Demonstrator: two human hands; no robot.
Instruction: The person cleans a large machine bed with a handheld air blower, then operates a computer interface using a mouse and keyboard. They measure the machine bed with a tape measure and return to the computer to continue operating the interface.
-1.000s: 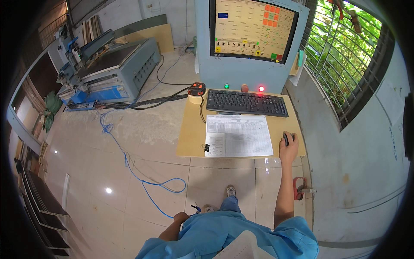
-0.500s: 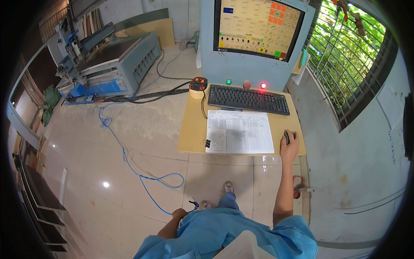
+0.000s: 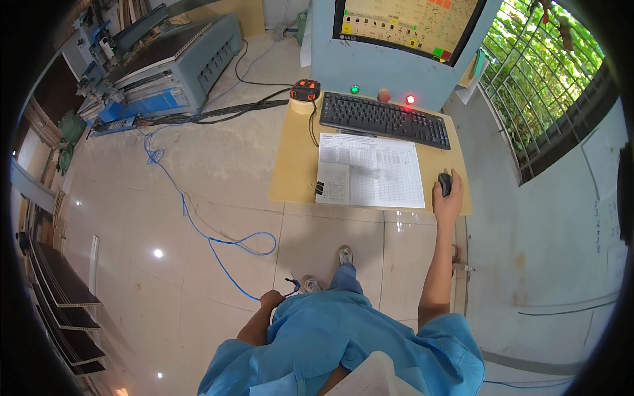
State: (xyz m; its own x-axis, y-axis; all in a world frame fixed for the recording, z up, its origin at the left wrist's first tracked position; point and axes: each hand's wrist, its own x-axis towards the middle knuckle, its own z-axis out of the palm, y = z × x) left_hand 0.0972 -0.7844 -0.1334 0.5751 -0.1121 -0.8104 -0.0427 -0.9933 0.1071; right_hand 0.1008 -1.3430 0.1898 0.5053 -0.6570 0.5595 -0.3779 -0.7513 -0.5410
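My right hand [image 3: 449, 201] rests on a black computer mouse [image 3: 445, 185] at the right side of a light wooden board [image 3: 297, 158], its fingers curved around it. Low at my left side, my left hand [image 3: 271, 299] is closed at the end of a blue air hose [image 3: 224, 268]. A small dark blue fitting, perhaps an air gun [image 3: 292, 284], sticks out beyond that hand; its grip is hidden. Printed sheets [image 3: 380, 171] with a black binder clip [image 3: 319, 188] lie left of the mouse. Behind them is a black keyboard [image 3: 386, 120].
A blue-grey cabinet [image 3: 376, 69] with a lit monitor [image 3: 403, 33] stands behind the board. An orange-and-black device [image 3: 305, 90] sits at its left corner. Farther left is a flatbed cutting machine [image 3: 178, 66]. Cables and the hose's loop cross the tiled floor; dark panels [image 3: 63, 284] stand at left.
The view has tipped downward, so the board, monitor and machine sit higher in the picture. My right hand stays on the mouse, and my left hand stays at the hose end.
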